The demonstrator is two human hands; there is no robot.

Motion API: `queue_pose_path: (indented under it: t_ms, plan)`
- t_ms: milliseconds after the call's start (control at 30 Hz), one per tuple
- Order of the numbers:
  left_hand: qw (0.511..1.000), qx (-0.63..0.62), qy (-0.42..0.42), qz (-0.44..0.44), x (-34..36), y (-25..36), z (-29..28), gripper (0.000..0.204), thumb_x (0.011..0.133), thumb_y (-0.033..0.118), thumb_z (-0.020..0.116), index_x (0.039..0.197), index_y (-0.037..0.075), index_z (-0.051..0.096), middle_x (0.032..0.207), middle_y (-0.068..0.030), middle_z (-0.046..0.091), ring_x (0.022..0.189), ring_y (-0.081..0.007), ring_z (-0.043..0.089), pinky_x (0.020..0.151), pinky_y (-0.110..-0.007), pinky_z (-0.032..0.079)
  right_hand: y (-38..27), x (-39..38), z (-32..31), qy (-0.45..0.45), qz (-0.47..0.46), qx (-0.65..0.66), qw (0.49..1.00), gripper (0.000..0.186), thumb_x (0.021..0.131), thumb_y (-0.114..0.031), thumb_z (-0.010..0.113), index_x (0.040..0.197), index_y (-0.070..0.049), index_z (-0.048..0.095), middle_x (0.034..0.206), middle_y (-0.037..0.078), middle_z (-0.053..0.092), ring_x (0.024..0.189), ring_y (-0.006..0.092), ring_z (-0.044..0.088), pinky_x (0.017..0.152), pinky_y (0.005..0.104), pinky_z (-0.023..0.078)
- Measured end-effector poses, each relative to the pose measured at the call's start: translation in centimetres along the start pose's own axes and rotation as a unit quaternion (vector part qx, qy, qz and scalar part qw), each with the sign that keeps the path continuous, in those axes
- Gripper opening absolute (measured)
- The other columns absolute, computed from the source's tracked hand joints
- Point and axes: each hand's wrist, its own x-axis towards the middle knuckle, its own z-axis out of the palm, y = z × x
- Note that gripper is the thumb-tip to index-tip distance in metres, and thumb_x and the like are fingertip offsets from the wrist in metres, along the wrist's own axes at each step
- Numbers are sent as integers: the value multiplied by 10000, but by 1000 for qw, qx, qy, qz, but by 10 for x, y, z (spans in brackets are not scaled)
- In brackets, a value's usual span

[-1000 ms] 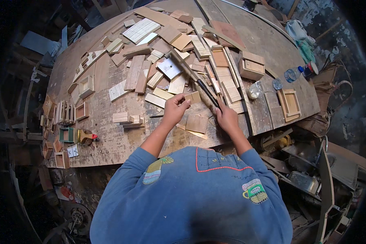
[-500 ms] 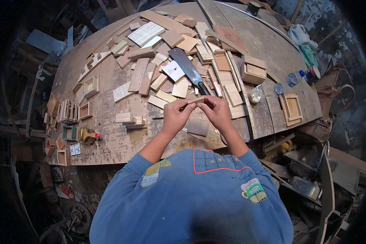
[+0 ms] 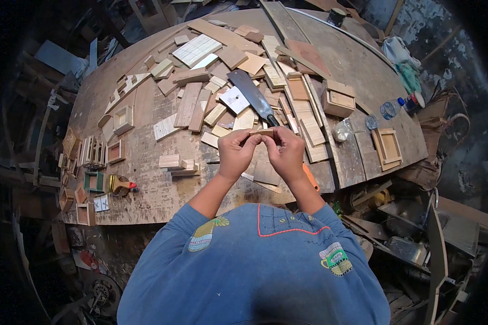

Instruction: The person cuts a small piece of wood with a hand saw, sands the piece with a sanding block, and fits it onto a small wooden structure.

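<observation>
My left hand and my right hand meet over the front part of the workbench. Between their thumbs and fingertips they pinch a small flat wood piece, partly covered by the fingers. Just beyond it lies a handsaw, its dark handle pointing toward my hands. A square wood offcut rests beneath my right hand. To the left of my left hand sit some stacked wood blocks. Beside my right forearm an orange object shows only in part.
Loose wood offcuts cover the bench's middle. On the left are small wooden boxes and a paintbrush. At right stand a wooden box, a plastic bottle and a wooden frame. A long wood strip runs lengthwise.
The small wood piece is turned a little and lies more level between my fingertips. My view has shifted slightly, and the orange object now shows beside my right forearm.
</observation>
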Motion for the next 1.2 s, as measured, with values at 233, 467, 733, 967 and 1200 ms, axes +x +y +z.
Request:
queue_pose_path:
  t_ms: [233, 467, 733, 967, 1200]
  plan:
    - [924, -237, -229, -194, 8, -7, -19, 137, 899, 110, 635, 970, -7, 631, 841, -31, 646, 761, -100, 624, 692, -257, 551, 19, -7, -22, -176, 208, 309, 911, 154, 846, -132, 694, 917, 0, 661, 784, 13, 649, 663, 58, 556, 601, 223, 458]
    - [931, -242, -193, -193, 4, -11, -10, 147, 885, 85, 639, 1006, 1, 633, 836, -23, 640, 734, -82, 604, 671, -236, 536, 28, -19, -17, -159, 232, 310, 908, 191, 838, -120, 705, 974, 4, 657, 819, 23, 657, 726, 71, 586, 646, 224, 469]
    - [943, -211, -206, -155, 4, -14, -7, 148, 880, 73, 640, 998, -16, 636, 803, -25, 638, 696, -78, 589, 627, -223, 498, 28, -22, -16, -127, 271, 400, 866, 272, 836, -78, 701, 1066, 39, 611, 906, 62, 661, 812, 110, 632, 745, 260, 543]
    - [929, -230, -210, -197, 6, -19, -6, 180, 878, 94, 650, 1014, -20, 622, 805, -39, 640, 708, -95, 604, 634, -239, 512, 35, -21, -14, -131, 305, 428, 841, 274, 838, -81, 701, 1069, 35, 612, 929, 62, 659, 821, 112, 632, 754, 270, 553]
    - [904, -265, -170, -288, 0, -42, -6, 156, 894, 108, 625, 1029, 30, 625, 867, -21, 653, 731, -79, 620, 648, -222, 543, 74, -15, -3, -160, 301, 298, 892, 333, 855, -158, 694, 1132, 4, 607, 986, 59, 658, 855, 153, 631, 762, 298, 532]
